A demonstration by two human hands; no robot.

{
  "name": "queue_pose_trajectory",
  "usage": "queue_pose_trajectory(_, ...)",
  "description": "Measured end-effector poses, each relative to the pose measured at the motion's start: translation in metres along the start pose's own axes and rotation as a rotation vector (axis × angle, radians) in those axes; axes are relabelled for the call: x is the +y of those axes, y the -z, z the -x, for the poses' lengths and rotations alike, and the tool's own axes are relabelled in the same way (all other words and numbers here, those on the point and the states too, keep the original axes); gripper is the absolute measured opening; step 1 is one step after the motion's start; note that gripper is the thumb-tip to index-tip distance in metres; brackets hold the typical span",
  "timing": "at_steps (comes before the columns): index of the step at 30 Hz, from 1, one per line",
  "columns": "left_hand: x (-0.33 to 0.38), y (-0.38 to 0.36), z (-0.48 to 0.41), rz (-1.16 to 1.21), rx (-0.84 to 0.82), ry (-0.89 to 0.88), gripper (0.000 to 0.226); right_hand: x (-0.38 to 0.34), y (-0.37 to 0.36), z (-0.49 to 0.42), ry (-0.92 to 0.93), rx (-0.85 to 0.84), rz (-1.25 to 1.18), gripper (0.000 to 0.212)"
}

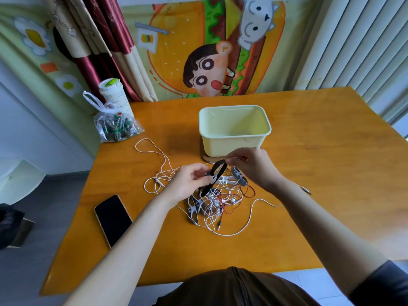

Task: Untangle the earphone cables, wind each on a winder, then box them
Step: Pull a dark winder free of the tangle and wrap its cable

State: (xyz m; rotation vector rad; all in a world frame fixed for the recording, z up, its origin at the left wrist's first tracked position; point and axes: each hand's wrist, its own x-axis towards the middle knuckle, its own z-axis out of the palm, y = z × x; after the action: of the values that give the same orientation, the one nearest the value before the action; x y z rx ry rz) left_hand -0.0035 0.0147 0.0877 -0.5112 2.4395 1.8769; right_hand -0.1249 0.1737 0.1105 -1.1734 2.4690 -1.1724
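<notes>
A tangle of white and thin red earphone cables (pixel 217 205) lies in the middle of the wooden table (pixel 320 173), with white fishbone-shaped winders (pixel 195 204) mixed in. One white cable (pixel 154 151) trails off to the left. My left hand (pixel 191 182) grips one end of a black strap (pixel 217 175) above the tangle. My right hand (pixel 251 164) pinches the strap's other end, just in front of the pale yellow box (pixel 234 138). The box is open and looks empty.
A black phone (pixel 113 219) lies at the table's left front. A clear plastic bag (pixel 116 127) and a white cup (pixel 113 93) stand at the back left corner. The box sits on a round wooden coaster (pixel 206 157). A radiator is at the right.
</notes>
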Motion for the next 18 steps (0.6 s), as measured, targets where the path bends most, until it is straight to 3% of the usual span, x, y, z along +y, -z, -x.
queue_pose_trajectory(4,0.004,0.001,0.005,0.315,-0.146,0.035,0.02,0.005,0.001,-0.005,-0.027,-0.088,-0.196,0.006)
queue_pose_trajectory(9,0.015,-0.009,0.0,0.935,-0.023,0.032,0.024,-0.005,-0.014,0.004,-0.193,-0.072,-0.56,0.02)
queue_pose_trajectory(13,0.02,-0.012,-0.011,1.119,0.126,0.003,0.02,-0.01,-0.035,0.012,-0.308,-0.012,-0.718,0.022)
queue_pose_trajectory(18,0.018,-0.013,-0.015,1.137,0.295,0.051,0.009,-0.017,-0.047,0.014,-0.285,0.022,-0.568,0.02)
